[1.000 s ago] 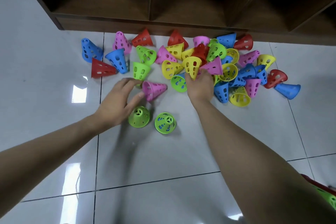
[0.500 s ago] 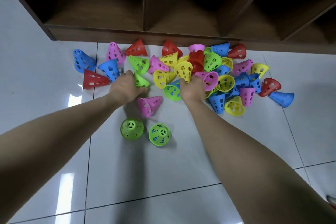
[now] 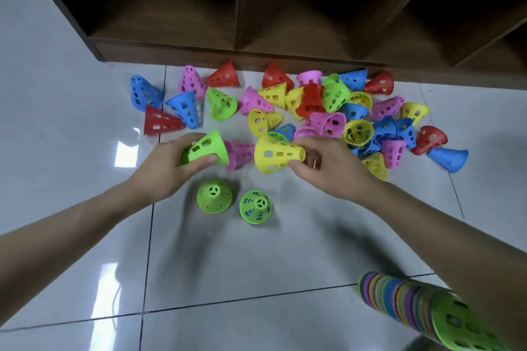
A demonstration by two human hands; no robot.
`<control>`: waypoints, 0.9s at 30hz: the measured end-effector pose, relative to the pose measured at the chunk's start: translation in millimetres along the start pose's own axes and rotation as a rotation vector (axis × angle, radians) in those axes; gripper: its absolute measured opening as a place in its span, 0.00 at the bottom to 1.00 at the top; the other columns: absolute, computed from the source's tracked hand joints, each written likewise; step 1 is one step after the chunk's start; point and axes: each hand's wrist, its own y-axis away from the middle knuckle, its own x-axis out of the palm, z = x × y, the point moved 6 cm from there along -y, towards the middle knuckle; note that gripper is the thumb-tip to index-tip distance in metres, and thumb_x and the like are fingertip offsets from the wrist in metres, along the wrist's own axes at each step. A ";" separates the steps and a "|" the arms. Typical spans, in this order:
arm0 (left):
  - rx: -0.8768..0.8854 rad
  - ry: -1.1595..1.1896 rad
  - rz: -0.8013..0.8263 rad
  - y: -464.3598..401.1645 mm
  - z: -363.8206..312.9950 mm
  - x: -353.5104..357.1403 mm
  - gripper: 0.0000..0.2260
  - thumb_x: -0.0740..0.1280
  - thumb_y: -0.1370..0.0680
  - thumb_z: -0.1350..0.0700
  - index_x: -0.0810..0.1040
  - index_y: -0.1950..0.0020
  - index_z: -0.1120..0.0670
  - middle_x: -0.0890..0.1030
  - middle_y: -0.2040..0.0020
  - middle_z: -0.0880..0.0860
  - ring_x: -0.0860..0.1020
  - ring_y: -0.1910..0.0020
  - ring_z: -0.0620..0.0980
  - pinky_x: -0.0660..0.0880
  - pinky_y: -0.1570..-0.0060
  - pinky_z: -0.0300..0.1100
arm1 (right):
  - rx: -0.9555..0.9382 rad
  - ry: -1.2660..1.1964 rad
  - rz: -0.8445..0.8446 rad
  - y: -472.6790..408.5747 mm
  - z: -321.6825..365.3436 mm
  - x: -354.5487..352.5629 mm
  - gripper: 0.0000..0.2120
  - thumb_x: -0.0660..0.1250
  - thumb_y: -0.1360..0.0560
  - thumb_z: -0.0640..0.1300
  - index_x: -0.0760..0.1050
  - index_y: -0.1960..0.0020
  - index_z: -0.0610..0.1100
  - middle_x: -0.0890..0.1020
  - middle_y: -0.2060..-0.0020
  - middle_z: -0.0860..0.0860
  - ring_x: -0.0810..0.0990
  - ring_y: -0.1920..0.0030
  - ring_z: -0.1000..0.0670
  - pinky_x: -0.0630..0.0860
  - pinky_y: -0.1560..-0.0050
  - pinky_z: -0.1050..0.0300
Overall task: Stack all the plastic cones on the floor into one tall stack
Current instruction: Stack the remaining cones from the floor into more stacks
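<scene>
Cones (image 3: 328, 111) are mostly still lying loose in a many-coloured heap on the floor (image 3: 71, 94), along the foot of the wooden shelf unit (image 3: 242, 48); two green cones (image 3: 214, 196) are standing upright nearer the person, and a long stack (image 3: 405, 299) is lying toward the floor's near right corner, so much seems left to do. Both arms are reaching forward: the left hand (image 3: 165, 168) is gripping a green cone (image 3: 206, 148) with curled fingers, while the right hand (image 3: 328, 162) is pinching a yellow cone (image 3: 276, 154) at its narrow end.
</scene>
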 end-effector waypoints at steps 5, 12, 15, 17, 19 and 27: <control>0.025 0.056 -0.049 28.7 -10.0 -7.4 0.21 0.75 0.30 0.42 0.79 0.38 0.41 0.82 0.49 0.39 0.79 0.49 0.35 0.71 0.52 0.24 | -0.017 0.009 0.135 17.9 15.8 35.9 0.11 0.64 0.28 0.56 0.76 0.55 0.49 0.77 0.66 0.53 0.77 0.64 0.52 0.75 0.61 0.48; 0.019 -0.025 -0.073 38.5 -3.5 -5.5 0.23 0.81 0.33 0.47 0.81 0.40 0.46 0.76 0.56 0.49 0.75 0.63 0.42 0.69 0.61 0.29 | -0.081 0.053 0.120 17.8 33.3 36.1 0.11 0.65 0.30 0.55 0.76 0.57 0.47 0.75 0.68 0.53 0.75 0.64 0.52 0.73 0.64 0.52; 0.037 -0.058 -0.050 40.9 -1.6 1.5 0.23 0.81 0.32 0.47 0.81 0.40 0.48 0.76 0.57 0.49 0.74 0.63 0.42 0.69 0.62 0.29 | -0.076 0.090 0.131 17.1 33.5 32.4 0.11 0.65 0.31 0.57 0.75 0.60 0.49 0.75 0.69 0.54 0.76 0.64 0.53 0.74 0.65 0.51; 0.053 -0.072 -0.040 41.6 -1.7 6.3 0.22 0.81 0.32 0.48 0.81 0.41 0.49 0.75 0.57 0.48 0.74 0.62 0.41 0.68 0.62 0.28 | -0.047 0.145 0.172 19.4 28.7 37.0 0.11 0.66 0.31 0.57 0.72 0.62 0.50 0.75 0.69 0.54 0.75 0.65 0.54 0.75 0.64 0.49; 0.065 -0.083 -0.035 40.8 -1.3 9.6 0.21 0.81 0.32 0.49 0.81 0.41 0.50 0.74 0.58 0.47 0.74 0.61 0.41 0.68 0.61 0.28 | 0.000 0.188 0.235 24.3 23.7 47.9 0.12 0.67 0.31 0.56 0.71 0.63 0.49 0.75 0.68 0.53 0.75 0.64 0.54 0.76 0.63 0.47; 0.061 -0.123 -0.025 33.8 7.4 14.7 0.22 0.80 0.31 0.47 0.81 0.40 0.50 0.73 0.58 0.45 0.74 0.59 0.36 0.67 0.61 0.26 | 0.049 0.218 0.319 27.4 14.3 108.6 0.12 0.67 0.25 0.53 0.65 0.59 0.50 0.74 0.61 0.53 0.75 0.56 0.46 0.69 0.59 0.53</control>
